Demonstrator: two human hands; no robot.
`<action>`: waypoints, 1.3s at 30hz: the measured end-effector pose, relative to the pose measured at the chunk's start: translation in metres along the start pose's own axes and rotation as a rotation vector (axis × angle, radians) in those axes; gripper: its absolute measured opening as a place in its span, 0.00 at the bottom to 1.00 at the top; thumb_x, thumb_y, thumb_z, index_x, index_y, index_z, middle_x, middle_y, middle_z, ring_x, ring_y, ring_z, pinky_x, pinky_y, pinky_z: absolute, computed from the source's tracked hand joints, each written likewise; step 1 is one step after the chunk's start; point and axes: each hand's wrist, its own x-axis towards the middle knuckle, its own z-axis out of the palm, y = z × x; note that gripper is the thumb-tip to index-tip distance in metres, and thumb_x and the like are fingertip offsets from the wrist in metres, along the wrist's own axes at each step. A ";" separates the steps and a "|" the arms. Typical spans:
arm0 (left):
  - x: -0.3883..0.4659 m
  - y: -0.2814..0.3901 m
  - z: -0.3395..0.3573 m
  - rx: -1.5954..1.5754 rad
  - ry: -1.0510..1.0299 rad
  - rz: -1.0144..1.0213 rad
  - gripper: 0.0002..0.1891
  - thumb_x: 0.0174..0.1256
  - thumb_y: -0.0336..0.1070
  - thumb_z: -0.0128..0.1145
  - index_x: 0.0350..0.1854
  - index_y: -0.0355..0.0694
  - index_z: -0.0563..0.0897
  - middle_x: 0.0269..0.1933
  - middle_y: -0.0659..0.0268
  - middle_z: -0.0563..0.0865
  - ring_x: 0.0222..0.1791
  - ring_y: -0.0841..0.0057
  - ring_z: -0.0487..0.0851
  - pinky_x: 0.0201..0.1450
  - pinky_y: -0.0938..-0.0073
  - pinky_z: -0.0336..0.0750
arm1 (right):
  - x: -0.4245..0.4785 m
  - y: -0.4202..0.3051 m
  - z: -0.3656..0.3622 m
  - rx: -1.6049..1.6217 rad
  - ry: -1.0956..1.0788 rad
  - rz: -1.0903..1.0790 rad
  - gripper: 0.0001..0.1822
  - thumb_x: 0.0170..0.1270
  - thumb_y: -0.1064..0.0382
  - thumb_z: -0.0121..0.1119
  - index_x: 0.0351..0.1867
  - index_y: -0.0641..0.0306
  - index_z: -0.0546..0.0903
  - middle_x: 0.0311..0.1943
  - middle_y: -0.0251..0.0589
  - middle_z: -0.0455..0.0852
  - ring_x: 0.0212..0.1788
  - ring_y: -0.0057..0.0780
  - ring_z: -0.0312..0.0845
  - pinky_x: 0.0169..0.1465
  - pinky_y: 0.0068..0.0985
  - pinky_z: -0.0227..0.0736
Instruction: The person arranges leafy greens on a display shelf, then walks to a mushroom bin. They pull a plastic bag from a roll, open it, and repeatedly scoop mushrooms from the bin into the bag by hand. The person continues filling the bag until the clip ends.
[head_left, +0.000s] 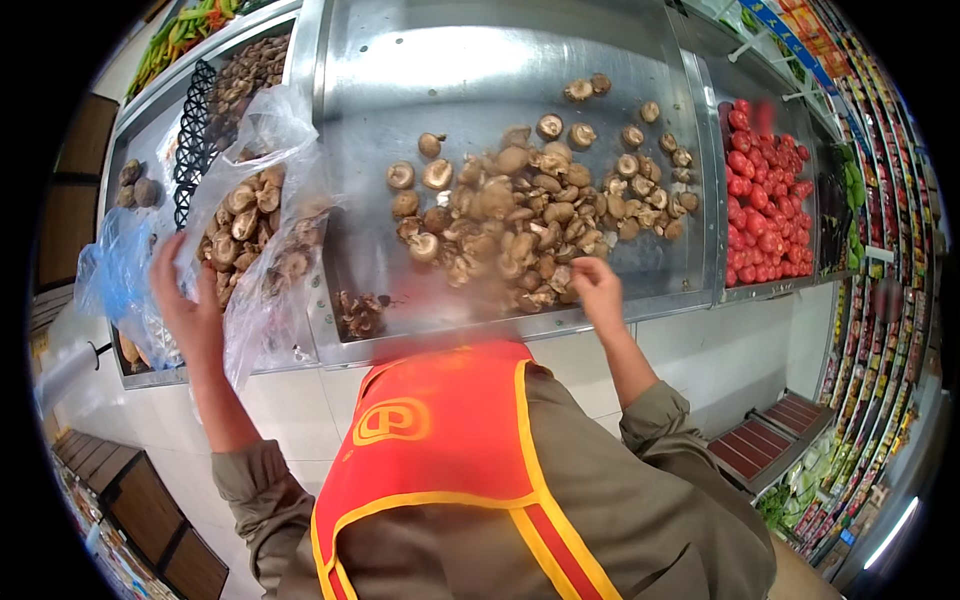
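A loose heap of brown shiitake mushrooms (551, 210) lies on a metal display tray (480, 82), with a few more scattered around it. My right hand (598, 289) is at the heap's near edge, thumb and fingertips close together; whether a mushroom is between them, I cannot tell. At the left, my left hand (184, 296) has its fingers apart beside a clear plastic bag (281, 150) that has mushrooms (241, 225) in it or under it. Any contact between the hand and the bag is unclear. A small dark clump of mushroom pieces (361, 313) sits in the tray's near left corner.
Red tomatoes (765, 202) fill the compartment to the right, with dark eggplants (832, 210) beyond. A black plastic lattice divider (193, 142) stands at the left, near a bluish plastic bag (124, 262) and several round brown vegetables (145, 192). The metal rim (675, 301) runs along the near side.
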 end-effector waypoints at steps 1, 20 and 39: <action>-0.011 0.006 0.015 -0.252 -0.113 -0.079 0.20 0.58 0.23 0.54 0.54 0.39 0.75 0.54 0.62 0.76 0.55 0.74 0.73 0.59 0.72 0.66 | 0.005 0.015 -0.009 -0.081 0.088 0.044 0.17 0.56 0.66 0.61 0.48 0.65 0.78 0.45 0.41 0.80 0.43 0.25 0.77 0.45 0.22 0.72; -0.117 0.060 0.249 -1.018 -1.073 -1.075 0.31 0.63 0.52 0.56 0.64 0.55 0.56 0.58 0.57 0.67 0.60 0.61 0.68 0.47 0.54 0.78 | 0.078 0.018 -0.001 0.700 -0.222 0.601 0.44 0.52 0.39 0.64 0.69 0.47 0.59 0.68 0.46 0.51 0.67 0.49 0.51 0.59 0.47 0.58; -0.131 0.096 0.287 -1.042 -1.158 -0.870 0.45 0.59 0.61 0.55 0.72 0.59 0.41 0.71 0.57 0.55 0.64 0.51 0.63 0.49 0.36 0.69 | 0.057 -0.062 0.076 0.536 -0.432 0.279 0.39 0.58 0.52 0.62 0.68 0.62 0.60 0.61 0.46 0.68 0.63 0.31 0.63 0.58 0.25 0.63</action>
